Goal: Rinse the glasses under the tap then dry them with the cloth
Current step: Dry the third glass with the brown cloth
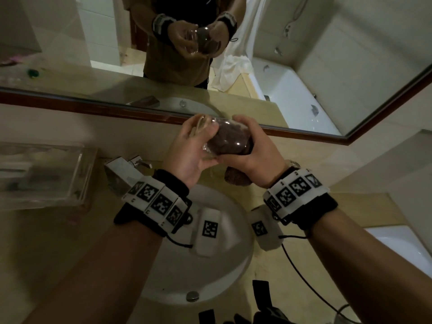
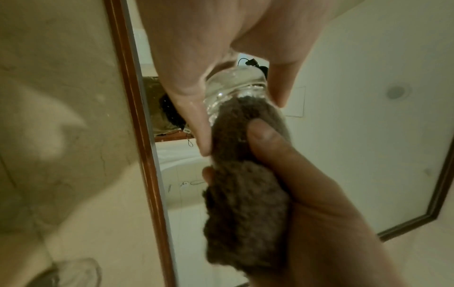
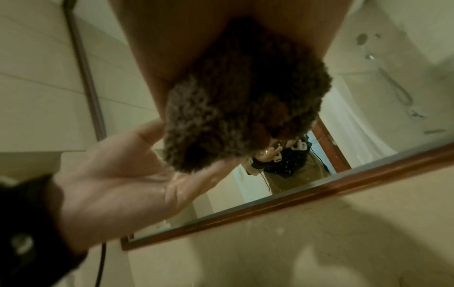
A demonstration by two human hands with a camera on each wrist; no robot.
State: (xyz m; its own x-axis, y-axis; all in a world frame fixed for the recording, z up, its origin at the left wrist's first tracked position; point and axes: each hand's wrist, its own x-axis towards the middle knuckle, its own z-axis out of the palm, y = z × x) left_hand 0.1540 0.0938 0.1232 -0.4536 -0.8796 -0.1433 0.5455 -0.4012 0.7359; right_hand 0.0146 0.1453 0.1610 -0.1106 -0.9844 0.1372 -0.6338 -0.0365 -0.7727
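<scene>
Brown terry cloth [image 1: 228, 139] fills the inside of a clear glass [image 1: 210, 136] held above the white basin [image 1: 224, 260], in front of the wood-framed mirror [image 1: 304, 134]. The left hand [image 1: 189, 150] curls its fingers round the glass's thick base, thumb on one side and fingers on the other, as the left wrist view shows plainly. The right hand [image 1: 254, 150] clamps the bunched cloth, pressing it into the mouth of the glass with the thumb lying on the fabric; a tuft of cloth hangs out below the palm.

The glass's rim is hidden by cloth and fingers, so how deep the cloth reaches cannot be told. In the right wrist view the cloth [image 3: 240, 108] blocks nearly all of the glass, and that hand's fingers are lost in shadow. The tap [image 1: 127, 168] is partly covered by the left wristband. A clear tray [image 1: 44, 171] at the left edge is blurred, its contents unreadable. The wristbands carry black-and-white square code markers; no brand or legible writing shows anywhere.
</scene>
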